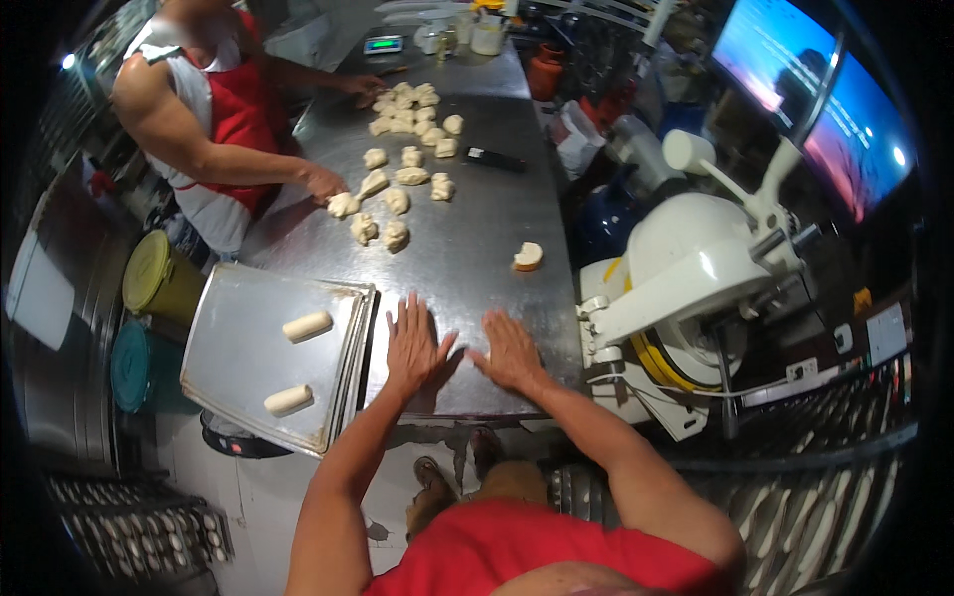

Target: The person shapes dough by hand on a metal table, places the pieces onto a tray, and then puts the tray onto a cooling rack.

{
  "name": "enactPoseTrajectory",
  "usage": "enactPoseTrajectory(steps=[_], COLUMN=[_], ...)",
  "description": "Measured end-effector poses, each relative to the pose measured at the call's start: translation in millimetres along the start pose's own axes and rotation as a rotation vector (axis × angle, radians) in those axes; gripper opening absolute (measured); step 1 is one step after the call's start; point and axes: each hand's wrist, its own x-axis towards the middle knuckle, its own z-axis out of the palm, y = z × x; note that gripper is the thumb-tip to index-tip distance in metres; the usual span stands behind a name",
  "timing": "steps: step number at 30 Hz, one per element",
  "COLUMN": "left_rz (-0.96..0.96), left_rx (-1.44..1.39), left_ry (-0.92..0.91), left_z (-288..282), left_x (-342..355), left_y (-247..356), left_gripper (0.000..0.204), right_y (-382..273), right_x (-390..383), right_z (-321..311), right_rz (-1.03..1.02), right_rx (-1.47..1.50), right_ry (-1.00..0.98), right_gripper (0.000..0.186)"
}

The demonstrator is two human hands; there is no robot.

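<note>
My left hand and my right hand rest palms down at the near end of the steel table. Their fingers are stretched forward and spread, and the thumbs point toward each other. No object shows in either hand; what lies under the palms is hidden. Beyond my right hand sits a small piece of bread with a brown crust. Left of my left hand is a stack of metal trays. On the top one lie two smooth dough rolls, one farther and one nearer.
Across the table, a co-worker in a red apron touches loose dough pieces. Farther back are a dough heap, a black handheld object and a scale. A white machine stands close on the right; lidded buckets stand left.
</note>
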Motion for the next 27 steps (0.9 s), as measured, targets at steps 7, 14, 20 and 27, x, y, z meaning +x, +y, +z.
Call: enactPoseTrajectory(steps=[7, 14, 20, 27], left_rz=[0.036, 0.001, -0.074, -0.044], left_rx=[-0.1, 0.09, 0.016, 0.049], left_ry=[-0.174, -0.104, -0.235, 0.008], left_z=[-48, -12, -10, -12], left_x=[-139, -5, -61, -76], left_y=[61, 25, 32, 46], left_gripper=[0.092, 0.079, 0.051, 0.052], right_y=[-12, -8, 3, 0], right_x=[-128, -10, -47, -53], right_z=[-6, -4, 20, 19], right_rz=[-0.148, -0.048, -0.138, -0.182], right_rx=[-0.004, -0.01, -0.028, -0.093], right_ry=[0.046, 0.078, 0.011, 0.072], right_gripper=[0.081, 0.075, 0.061, 0.055])
